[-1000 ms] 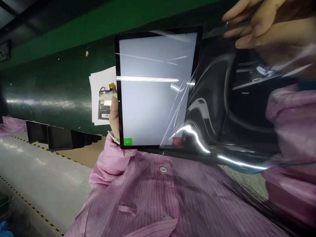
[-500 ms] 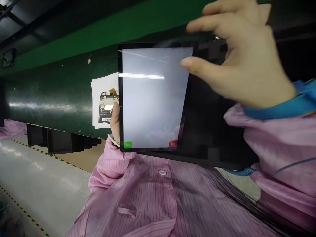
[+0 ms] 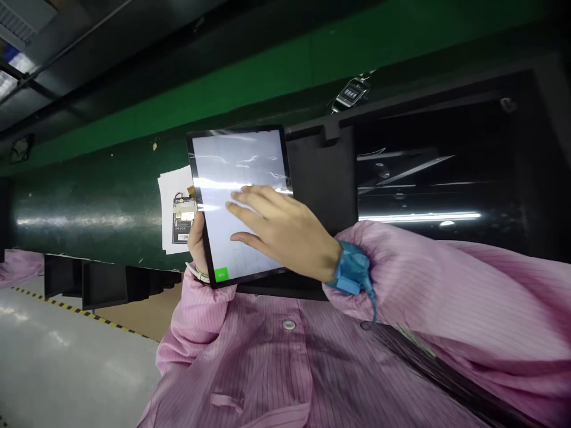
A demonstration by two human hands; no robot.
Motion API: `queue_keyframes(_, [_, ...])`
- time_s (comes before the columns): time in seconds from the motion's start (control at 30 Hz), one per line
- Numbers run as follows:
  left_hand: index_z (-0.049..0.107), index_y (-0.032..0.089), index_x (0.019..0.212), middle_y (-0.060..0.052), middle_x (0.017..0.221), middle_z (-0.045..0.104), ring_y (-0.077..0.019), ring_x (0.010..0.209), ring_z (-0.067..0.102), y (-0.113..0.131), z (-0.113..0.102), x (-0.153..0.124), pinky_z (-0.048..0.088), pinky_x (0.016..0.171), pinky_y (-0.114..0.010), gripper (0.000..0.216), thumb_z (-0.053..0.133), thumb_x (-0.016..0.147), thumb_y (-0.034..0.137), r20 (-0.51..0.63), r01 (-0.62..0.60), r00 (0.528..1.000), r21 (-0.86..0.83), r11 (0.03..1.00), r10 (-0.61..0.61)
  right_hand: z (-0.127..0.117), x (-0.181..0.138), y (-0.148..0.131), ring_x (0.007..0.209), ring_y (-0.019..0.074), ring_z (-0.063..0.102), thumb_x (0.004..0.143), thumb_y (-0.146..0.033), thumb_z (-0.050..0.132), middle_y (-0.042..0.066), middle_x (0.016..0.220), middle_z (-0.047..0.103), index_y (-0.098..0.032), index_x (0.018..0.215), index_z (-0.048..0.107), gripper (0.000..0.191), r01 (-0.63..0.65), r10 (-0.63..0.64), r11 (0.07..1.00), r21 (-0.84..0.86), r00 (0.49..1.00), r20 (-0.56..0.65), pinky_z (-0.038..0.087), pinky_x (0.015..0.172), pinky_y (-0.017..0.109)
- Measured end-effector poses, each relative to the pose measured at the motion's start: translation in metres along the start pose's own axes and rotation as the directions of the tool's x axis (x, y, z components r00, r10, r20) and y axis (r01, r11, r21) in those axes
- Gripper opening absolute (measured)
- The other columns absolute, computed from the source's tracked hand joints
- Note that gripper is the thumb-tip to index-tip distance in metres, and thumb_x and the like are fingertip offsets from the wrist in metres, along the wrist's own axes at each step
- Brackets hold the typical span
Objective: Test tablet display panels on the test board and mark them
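Observation:
My left hand (image 3: 198, 242) grips the left edge of a tablet (image 3: 216, 178). Its thumb side shows, while the other fingers are hidden behind the tablet. The screen is lit pale grey, with a green button in the lower left corner and ceiling lights reflected across it. Over the screen's right part lies my right hand (image 3: 285, 229), palm down, fingers stretched out and apart. Whether its fingertips touch the glass I cannot tell. A blue strap (image 3: 352, 267) circles my right wrist. Behind the tablet's left edge, a circuit board with a battery (image 3: 182, 223) rests on white paper (image 3: 167, 205).
A black tray (image 3: 323, 178) lies under and right of the tablet, with a glossy dark panel (image 3: 423, 172) at its right. A watch-like device (image 3: 351, 94) sits beyond it on the green bench (image 3: 102, 196). Black bins (image 3: 104, 284) stand below the bench edge at left.
My right hand has come down and left from above the tablet's right side to over its screen. The tablet appears lower and tilted differently. More of the black tray shows.

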State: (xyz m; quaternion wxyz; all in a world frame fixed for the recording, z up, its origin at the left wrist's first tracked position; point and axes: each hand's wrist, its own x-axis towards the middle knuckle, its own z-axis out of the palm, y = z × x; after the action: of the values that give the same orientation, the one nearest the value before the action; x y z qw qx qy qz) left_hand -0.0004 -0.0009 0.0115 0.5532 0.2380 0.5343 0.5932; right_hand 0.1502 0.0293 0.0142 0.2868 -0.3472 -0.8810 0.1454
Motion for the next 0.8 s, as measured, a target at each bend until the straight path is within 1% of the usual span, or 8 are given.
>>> queue_keyframes(0.03, [0.077,0.027,0.106,-0.007,0.122,0.077,-0.0286,0.140,0.058,0.002,0.000,0.000,0.051,0.113,-0.040,0.042,0.062,0.087,0.062,-0.003,0.008,1.000,0.003,1.000,-0.008,0.000,-0.001,-0.002,0.127,0.0294,0.064,0.101,-0.026,0.058,0.015,0.131,0.072,-0.014,0.132,0.068,0.035,0.001,-0.001,1.000,0.006,1.000,-0.010,0.060,0.103,0.046])
queue_keyframes(0.1, [0.076,0.028,0.105,-0.006,0.122,0.077,-0.0288,0.139,0.058,0.004,0.001,0.001,0.052,0.112,-0.040,0.042,0.062,0.086,0.062,-0.007,0.016,1.000,0.001,1.000,-0.016,-0.001,-0.003,-0.002,0.116,0.0260,0.068,0.104,-0.023,0.049,0.012,0.120,0.075,-0.016,0.131,0.068,0.034,-0.017,0.020,0.998,0.055,0.998,-0.061,0.061,0.097,0.042])
queue_keyframes(0.27, [0.077,0.029,0.105,-0.006,0.125,0.077,-0.0314,0.146,0.052,0.010,0.002,-0.001,0.053,0.113,-0.042,0.042,0.061,0.087,0.064,0.060,0.020,0.998,-0.019,1.000,-0.018,-0.001,-0.006,0.016,0.133,0.0355,0.055,0.102,-0.042,0.046,0.018,0.141,0.061,-0.014,0.153,0.049,0.058,-0.161,0.200,0.974,0.162,0.943,-0.265,0.048,0.113,0.061])
queue_keyframes(0.33, [0.078,0.029,0.107,-0.007,0.126,0.077,-0.0328,0.143,0.055,0.013,0.001,-0.002,0.054,0.112,-0.045,0.043,0.058,0.090,0.063,0.098,0.046,0.994,-0.039,0.998,-0.042,0.003,-0.007,0.027,0.141,0.0407,0.045,0.098,-0.049,0.053,0.022,0.150,0.051,-0.012,0.154,0.046,0.067,-0.227,0.263,0.959,0.170,0.936,-0.234,0.044,0.115,0.067])
queue_keyframes(0.43, [0.078,0.028,0.106,-0.007,0.124,0.077,-0.0339,0.139,0.059,0.022,0.000,-0.001,0.054,0.112,-0.047,0.040,0.060,0.089,0.059,0.080,0.086,0.993,-0.041,0.995,-0.083,0.007,-0.008,0.037,0.148,0.0452,0.034,0.096,-0.058,0.055,0.023,0.162,0.036,-0.014,0.145,0.054,0.066,-0.287,0.312,0.938,0.193,0.944,-0.111,0.042,0.114,0.072])
queue_keyframes(0.57, [0.076,0.026,0.088,-0.006,0.110,0.080,-0.0353,0.138,0.060,0.043,0.007,-0.006,0.053,0.115,-0.046,0.024,0.073,0.081,0.048,-0.009,0.111,0.994,0.069,0.991,-0.111,0.000,-0.007,0.039,0.151,0.0416,0.030,0.099,-0.061,0.047,0.017,0.166,0.032,-0.023,0.152,0.047,0.064,-0.263,0.303,0.931,0.252,0.943,-0.135,0.035,0.119,0.073])
queue_keyframes(0.67, [0.077,0.028,0.097,-0.001,0.123,0.078,-0.0339,0.145,0.054,0.053,0.023,-0.015,0.046,0.122,-0.046,0.018,0.076,0.079,0.031,0.105,0.094,0.989,0.132,0.987,-0.108,-0.014,-0.004,0.040,0.152,0.0398,0.029,0.102,-0.062,0.040,0.011,0.168,0.029,-0.032,0.159,0.038,0.065,-0.206,0.252,0.946,0.252,0.953,-0.167,0.031,0.121,0.073])
queue_keyframes(0.8, [0.067,0.032,0.135,0.007,0.153,0.059,-0.0266,0.158,0.036,0.042,0.045,-0.024,0.030,0.132,-0.045,0.055,0.070,0.083,0.016,0.338,0.041,0.936,0.167,0.985,-0.096,-0.028,0.000,0.045,0.156,0.0406,0.021,0.105,-0.063,0.031,0.004,0.173,0.019,-0.041,0.161,0.038,0.061,-0.119,0.149,0.973,0.195,0.978,-0.147,0.021,0.123,0.075])
